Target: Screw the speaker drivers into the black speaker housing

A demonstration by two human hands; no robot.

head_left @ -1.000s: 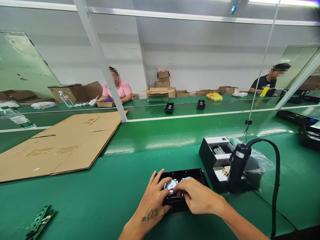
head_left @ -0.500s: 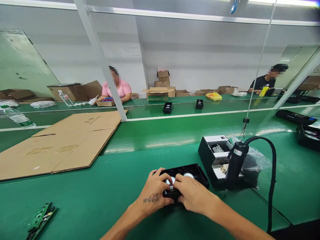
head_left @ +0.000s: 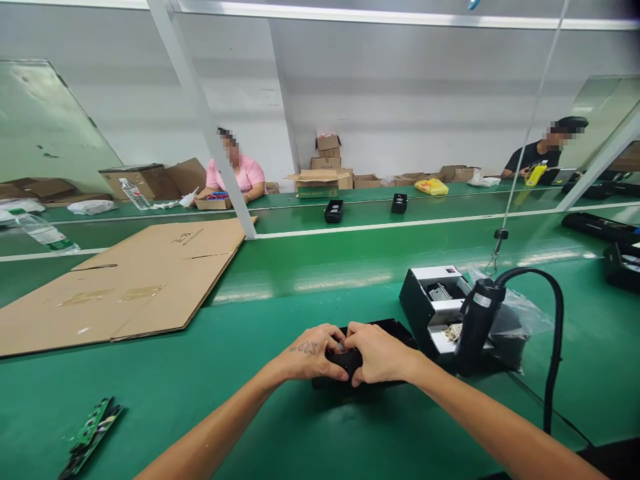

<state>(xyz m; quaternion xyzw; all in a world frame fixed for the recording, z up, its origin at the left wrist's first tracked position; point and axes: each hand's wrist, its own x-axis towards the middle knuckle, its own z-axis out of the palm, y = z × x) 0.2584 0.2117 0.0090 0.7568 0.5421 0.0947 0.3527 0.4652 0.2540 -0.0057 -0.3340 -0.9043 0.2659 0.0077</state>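
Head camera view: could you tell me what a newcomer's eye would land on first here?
Front and centre, the left hand and right hand close together over a black housing on the green table. Just right of them, a black power tool hangs on a cord before an open black-and-white box. A flattened cardboard sheet lies at the left.

Green bench [head_left: 240, 400], flat cardboard [head_left: 130, 280], black housing [head_left: 390, 330], circuit board [head_left: 93, 433], open black-and-white box [head_left: 433, 303], water bottle [head_left: 43, 232]

Single head-worn view: looks forward and down across the green conveyor table [head_left: 210, 393], hands close below, far wall distant.
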